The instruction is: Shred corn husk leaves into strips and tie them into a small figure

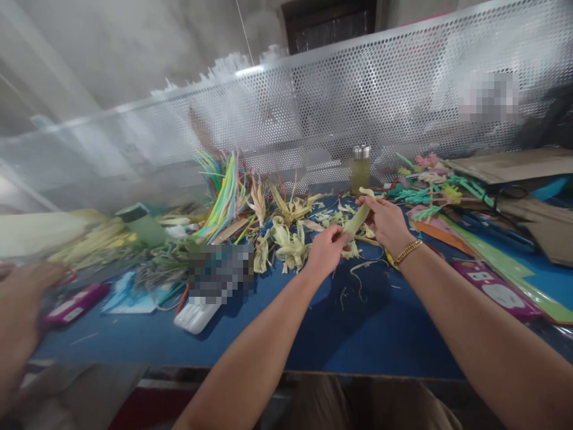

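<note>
Across middle and lower frame: blue surface [358, 340], strewn with husk-like pieces [289, 239] near centre and colourful stems [226, 197] left of them. Behind, perforated metal panel [335, 89], rising toward upper right; grey wall [134, 42] in upper left. Right of centre, pale green strip [357, 220], slanted, between both hands. Left hand [327, 246]: fingers closed on lower end. Right hand [385, 221]: higher, fingers pinching upper part. Both forearms [259, 340] reach upward from bottom edge. Far left, another person's hand [29, 292], blurred.
</note>
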`<state>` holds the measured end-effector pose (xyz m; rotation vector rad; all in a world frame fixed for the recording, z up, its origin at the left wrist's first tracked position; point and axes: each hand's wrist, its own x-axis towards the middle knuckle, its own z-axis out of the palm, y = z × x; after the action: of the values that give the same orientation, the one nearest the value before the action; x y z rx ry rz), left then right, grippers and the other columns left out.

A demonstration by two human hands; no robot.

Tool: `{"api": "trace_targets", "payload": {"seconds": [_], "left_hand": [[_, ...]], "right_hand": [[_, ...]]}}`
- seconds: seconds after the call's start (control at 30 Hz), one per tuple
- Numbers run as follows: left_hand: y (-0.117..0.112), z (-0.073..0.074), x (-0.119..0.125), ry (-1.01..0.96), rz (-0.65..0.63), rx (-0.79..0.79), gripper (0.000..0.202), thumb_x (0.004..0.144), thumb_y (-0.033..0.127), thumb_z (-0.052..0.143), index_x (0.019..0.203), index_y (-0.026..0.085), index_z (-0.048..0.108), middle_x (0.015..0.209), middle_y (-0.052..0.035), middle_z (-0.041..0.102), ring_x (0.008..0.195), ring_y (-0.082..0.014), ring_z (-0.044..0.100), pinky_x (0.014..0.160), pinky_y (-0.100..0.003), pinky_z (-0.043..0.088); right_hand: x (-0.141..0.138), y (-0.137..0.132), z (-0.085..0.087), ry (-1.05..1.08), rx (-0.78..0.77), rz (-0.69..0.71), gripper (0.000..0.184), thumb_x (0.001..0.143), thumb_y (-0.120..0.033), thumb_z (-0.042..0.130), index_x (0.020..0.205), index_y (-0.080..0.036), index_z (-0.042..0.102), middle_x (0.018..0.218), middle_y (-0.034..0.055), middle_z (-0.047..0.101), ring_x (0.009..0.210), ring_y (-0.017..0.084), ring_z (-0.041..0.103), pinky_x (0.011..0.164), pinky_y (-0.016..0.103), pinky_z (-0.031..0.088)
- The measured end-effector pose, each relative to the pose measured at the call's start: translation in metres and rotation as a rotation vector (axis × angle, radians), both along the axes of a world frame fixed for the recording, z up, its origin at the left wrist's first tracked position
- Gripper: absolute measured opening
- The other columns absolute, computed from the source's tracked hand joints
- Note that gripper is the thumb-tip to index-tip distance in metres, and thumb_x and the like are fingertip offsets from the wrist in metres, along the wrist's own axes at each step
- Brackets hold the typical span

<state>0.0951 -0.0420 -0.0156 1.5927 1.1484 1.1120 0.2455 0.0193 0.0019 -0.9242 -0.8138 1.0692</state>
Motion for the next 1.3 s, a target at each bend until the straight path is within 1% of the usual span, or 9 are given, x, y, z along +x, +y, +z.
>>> {"api": "trace_targets", "payload": {"seconds": [0.17, 0.3, 0.47, 0.63, 0.73, 0.87, 1.0, 1.07, 1.3], "left_hand": [[-0.002, 0.006, 0.000, -0.023, 0.069, -0.102, 0.017, 0.078, 0.031, 0.065, 0.070, 0.018, 0.056, 0.070, -0.0031, 0.062, 0.068, -0.0180, 0.067, 0.051, -0.024, 0.047], [-0.002, 0.009, 0.000, -0.087, 0.089, -0.174, 0.019, 0.075, 0.028, 0.070, 0.067, 0.017, 0.057, 0.066, -0.0039, 0.062, 0.066, -0.0180, 0.067, 0.054, -0.026, 0.049], [0.001, 0.009, -0.002, -0.157, 0.127, -0.211, 0.016, 0.074, 0.024, 0.071, 0.067, 0.017, 0.059, 0.064, -0.0023, 0.063, 0.066, -0.0160, 0.067, 0.054, -0.024, 0.048], [0.003, 0.009, -0.002, -0.206, 0.152, -0.180, 0.014, 0.075, 0.021, 0.069, 0.068, 0.016, 0.058, 0.066, -0.0026, 0.066, 0.065, -0.0142, 0.066, 0.058, -0.023, 0.048], [0.005, 0.008, -0.003, -0.254, 0.166, -0.158, 0.013, 0.073, 0.019, 0.070, 0.078, 0.016, 0.058, 0.068, -0.0022, 0.066, 0.064, -0.0146, 0.066, 0.059, -0.024, 0.050], [0.008, 0.008, -0.008, -0.286, 0.189, -0.173, 0.034, 0.069, 0.018, 0.074, 0.098, 0.017, 0.056, 0.072, -0.0031, 0.069, 0.060, -0.0160, 0.066, 0.056, -0.026, 0.050], [0.012, 0.009, -0.014, -0.224, 0.165, -0.187, 0.014, 0.070, 0.019, 0.072, 0.080, 0.015, 0.062, 0.072, -0.0046, 0.070, 0.058, -0.0137, 0.065, 0.054, -0.023, 0.047], [0.012, 0.010, -0.017, -0.192, 0.177, -0.186, 0.012, 0.070, 0.020, 0.072, 0.071, 0.015, 0.062, 0.068, -0.0041, 0.069, 0.057, -0.0131, 0.064, 0.052, -0.021, 0.044], [0.011, 0.019, -0.028, -0.137, 0.192, -0.191, 0.011, 0.068, 0.021, 0.074, 0.069, 0.016, 0.064, 0.068, -0.0054, 0.070, 0.060, -0.0143, 0.065, 0.051, -0.021, 0.043]], "right_hand": [[0.000, -0.001, 0.003, -0.006, 0.016, -0.029, 0.016, 0.070, -0.032, 0.071, 0.076, -0.018, 0.067, 0.083, 0.0048, 0.070, 0.067, 0.013, 0.060, 0.055, 0.023, 0.048], [0.001, -0.001, 0.003, 0.039, 0.069, -0.046, 0.016, 0.067, -0.031, 0.074, 0.075, -0.018, 0.068, 0.080, 0.0045, 0.069, 0.071, 0.014, 0.061, 0.059, 0.025, 0.051], [0.002, -0.001, 0.004, 0.069, 0.091, -0.041, 0.014, 0.067, -0.028, 0.075, 0.073, -0.018, 0.067, 0.078, 0.0025, 0.067, 0.070, 0.013, 0.060, 0.060, 0.025, 0.052], [0.003, -0.002, 0.005, 0.011, 0.078, -0.051, 0.018, 0.068, -0.034, 0.075, 0.073, -0.019, 0.065, 0.078, 0.0020, 0.068, 0.070, 0.014, 0.062, 0.061, 0.025, 0.052], [0.003, -0.001, 0.004, -0.003, 0.073, -0.065, 0.018, 0.068, -0.033, 0.075, 0.073, -0.020, 0.065, 0.078, 0.0020, 0.068, 0.070, 0.014, 0.062, 0.060, 0.025, 0.052], [0.004, 0.001, 0.001, 0.004, 0.063, -0.104, 0.015, 0.068, -0.031, 0.074, 0.075, -0.020, 0.065, 0.081, 0.0022, 0.069, 0.071, 0.014, 0.063, 0.058, 0.025, 0.052], [0.008, 0.004, 0.001, 0.002, 0.068, -0.119, 0.018, 0.068, -0.034, 0.074, 0.076, -0.021, 0.064, 0.079, 0.0016, 0.070, 0.069, 0.015, 0.064, 0.056, 0.025, 0.052], [0.011, 0.004, 0.001, 0.019, 0.072, -0.119, 0.021, 0.066, -0.036, 0.075, 0.074, -0.020, 0.064, 0.078, 0.0015, 0.070, 0.067, 0.014, 0.064, 0.055, 0.024, 0.052], [0.026, 0.011, 0.003, 0.095, 0.058, -0.184, 0.022, 0.066, -0.031, 0.077, 0.080, -0.018, 0.068, 0.079, 0.0023, 0.070, 0.058, 0.010, 0.058, 0.049, 0.021, 0.049]]}}
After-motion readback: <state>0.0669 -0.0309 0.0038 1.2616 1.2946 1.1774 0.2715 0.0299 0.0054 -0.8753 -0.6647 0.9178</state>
